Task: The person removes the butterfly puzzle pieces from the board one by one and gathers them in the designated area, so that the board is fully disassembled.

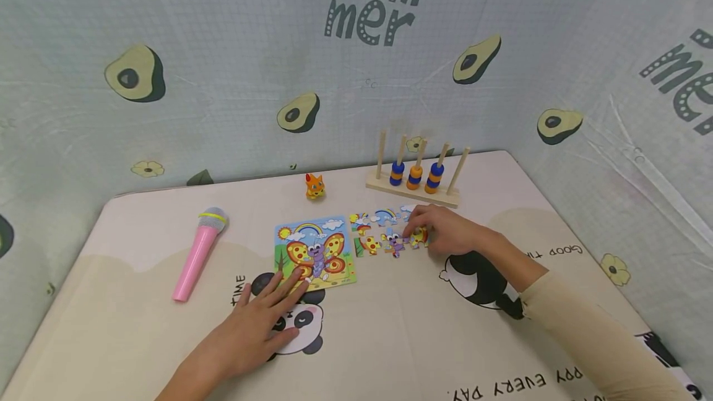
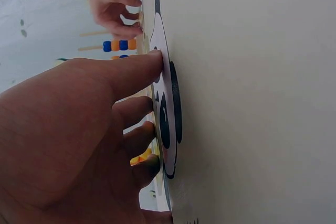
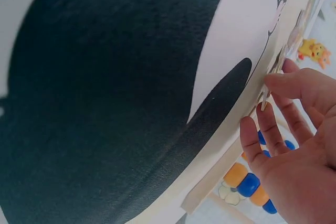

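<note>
A square butterfly puzzle board (image 1: 334,243) lies on the table, its picture whole. My left hand (image 1: 250,327) rests flat with spread fingers, the fingertips over the board's lower left edge. In the left wrist view the left hand's thumb (image 2: 139,72) lies straight on the tablecloth. Right of the board, several loose puzzle pieces (image 1: 367,244) lie in two rough rows. My right hand (image 1: 445,228) is over the right end of these rows and partly hides them. In the right wrist view, its thumb and fingers pinch a thin puzzle piece (image 3: 265,100), tilted up at the edge.
A wooden bead rack (image 1: 412,189) with blue and orange beads stands behind the right hand. An orange animal figure (image 1: 314,187) is at the back, and a pink toy microphone (image 1: 197,252) lies at the left. Patterned cloth covers the table (image 1: 379,351) and the wall behind.
</note>
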`<state>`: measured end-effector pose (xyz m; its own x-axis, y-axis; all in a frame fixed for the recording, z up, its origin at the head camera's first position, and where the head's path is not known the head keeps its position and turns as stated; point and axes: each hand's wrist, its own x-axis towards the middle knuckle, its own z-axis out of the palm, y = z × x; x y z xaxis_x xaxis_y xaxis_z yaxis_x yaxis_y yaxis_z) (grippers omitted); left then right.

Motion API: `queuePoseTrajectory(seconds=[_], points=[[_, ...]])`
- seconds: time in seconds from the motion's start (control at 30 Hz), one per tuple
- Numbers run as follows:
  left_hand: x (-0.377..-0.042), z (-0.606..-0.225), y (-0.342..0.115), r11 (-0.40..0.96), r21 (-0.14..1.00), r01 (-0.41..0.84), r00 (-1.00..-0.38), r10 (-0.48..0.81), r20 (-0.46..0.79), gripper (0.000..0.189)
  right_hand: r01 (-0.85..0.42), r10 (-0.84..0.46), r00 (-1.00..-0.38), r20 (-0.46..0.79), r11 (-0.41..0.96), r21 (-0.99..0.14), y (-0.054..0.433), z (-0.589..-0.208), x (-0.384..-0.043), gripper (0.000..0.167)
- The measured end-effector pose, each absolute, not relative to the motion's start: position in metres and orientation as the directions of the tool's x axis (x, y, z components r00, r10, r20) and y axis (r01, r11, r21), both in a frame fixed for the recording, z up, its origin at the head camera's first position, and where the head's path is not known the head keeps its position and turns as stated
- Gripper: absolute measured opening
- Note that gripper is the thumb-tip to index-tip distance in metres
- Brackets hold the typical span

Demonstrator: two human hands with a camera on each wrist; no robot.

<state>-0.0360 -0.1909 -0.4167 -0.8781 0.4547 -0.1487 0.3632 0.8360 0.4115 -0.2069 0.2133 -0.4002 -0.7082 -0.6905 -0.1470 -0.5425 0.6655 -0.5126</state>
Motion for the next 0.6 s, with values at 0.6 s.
queuePoseTrajectory(seconds=[0.6], points=[[-0.0364, -0.4164, -0.1911, 0.831, 0.416, 0.369, -0.874, 0.463, -0.148, 0.072, -0.569, -0.686, -0.717, -0.127, 0.68, -0.464, 0.2143, -0.3985, -0.2048, 0.05]])
